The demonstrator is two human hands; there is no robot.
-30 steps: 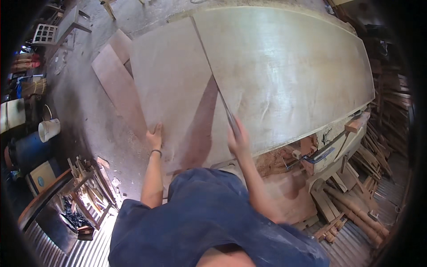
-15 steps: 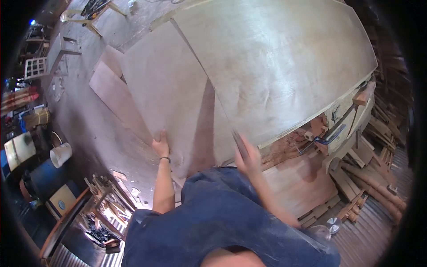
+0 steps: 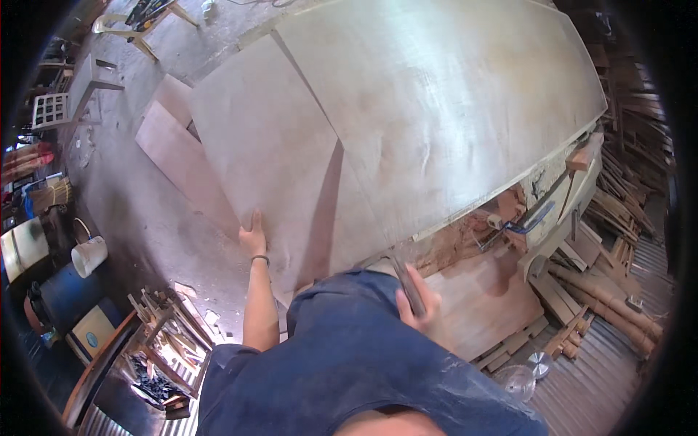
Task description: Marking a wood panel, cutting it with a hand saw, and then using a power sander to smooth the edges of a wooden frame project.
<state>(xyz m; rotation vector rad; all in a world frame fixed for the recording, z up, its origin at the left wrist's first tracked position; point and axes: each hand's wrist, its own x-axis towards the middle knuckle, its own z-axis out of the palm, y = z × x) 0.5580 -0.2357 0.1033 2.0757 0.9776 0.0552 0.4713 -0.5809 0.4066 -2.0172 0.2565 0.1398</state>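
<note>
Observing my right grip [image 3: 427, 305] holding a slim tool [image 3: 408, 285] at five o'clock; left grip [image 3: 252, 241] touches panel [image 3: 258, 131] near nine, closure unclear.

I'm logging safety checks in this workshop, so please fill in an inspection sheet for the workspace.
Surface: large pale sheet, shiny in places.
Job's things: narrower panel left of the sheet, a dark gap between their far parts; slim tool.
Clutter: wood pieces and blue clamp on the right; white bucket on the left.
Hands: left hand at the panel's left edge, grip unclear; right hand closed around the tool.
Cables: thin cord-like line at the top, kind unclear.
Surroundings: dusty floor; corrugated metal lower right.
</note>
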